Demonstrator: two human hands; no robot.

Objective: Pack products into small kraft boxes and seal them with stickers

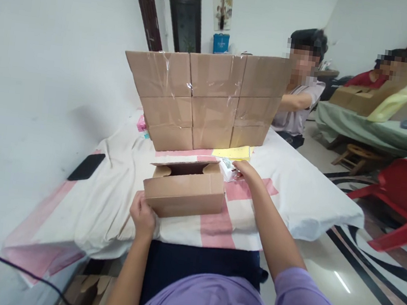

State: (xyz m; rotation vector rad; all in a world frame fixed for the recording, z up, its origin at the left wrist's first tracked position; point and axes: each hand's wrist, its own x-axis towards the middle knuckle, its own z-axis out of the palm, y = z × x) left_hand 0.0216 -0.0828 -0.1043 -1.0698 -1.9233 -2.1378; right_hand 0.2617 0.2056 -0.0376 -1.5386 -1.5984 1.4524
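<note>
A small brown cardboard box (183, 197) lies on the cloth in front of me, its top flap partly raised and its inside dark. My left hand (143, 216) grips the lower left end of this box, the fingers partly hidden behind it. Just beyond the box's right end, my right hand (243, 170) has its fingers closed at a small white packet (227, 169), whose details are too small to read. Behind the packet lies a yellow paper (233, 152). Stacked cardboard boxes (213, 102), bound with clear tape, stand upright like a wall across the table.
A white and pink cloth (294, 198) covers the table, with a black tablet-like slab (86, 167) at its left edge. One person (302, 103) is behind the stack, another (372, 76) farther right. A red chair (405, 197) stands at right.
</note>
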